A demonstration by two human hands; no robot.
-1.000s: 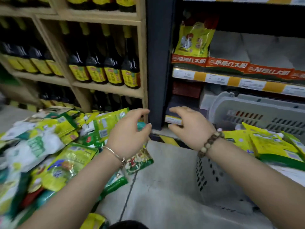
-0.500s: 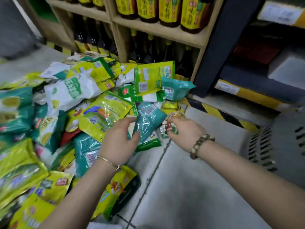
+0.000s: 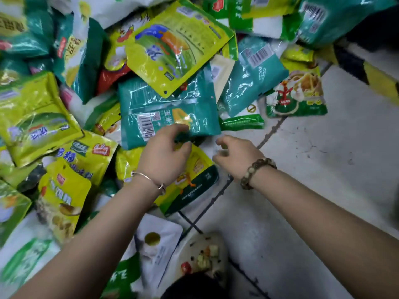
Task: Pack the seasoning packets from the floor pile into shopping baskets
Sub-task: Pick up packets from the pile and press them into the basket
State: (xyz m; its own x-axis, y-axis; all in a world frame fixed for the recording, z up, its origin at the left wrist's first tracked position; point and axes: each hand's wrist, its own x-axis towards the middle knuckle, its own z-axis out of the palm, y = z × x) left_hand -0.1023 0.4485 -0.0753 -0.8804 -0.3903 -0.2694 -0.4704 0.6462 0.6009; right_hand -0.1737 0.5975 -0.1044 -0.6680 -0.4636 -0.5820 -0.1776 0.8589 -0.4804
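A pile of seasoning packets in yellow, green, teal and white covers the floor on the left and across the top. At the pile's near edge lies a teal packet with a barcode. My left hand pinches its lower edge, thumb on top and fingers curled beneath. A yellow and dark green packet lies partly under that hand. My right hand hovers just to the right over bare floor, fingers loosely curled and holding nothing. No basket is in view.
Grey concrete floor with a dark seam runs along the right. A yellow and black striped kerb crosses the top right corner. A white packet and one with a food picture lie near my body.
The view has dropped and closed in on the pile; shelves and basket have left the frame. My left hand moved onto the teal packet's edge. My right hand drew back from a packet.
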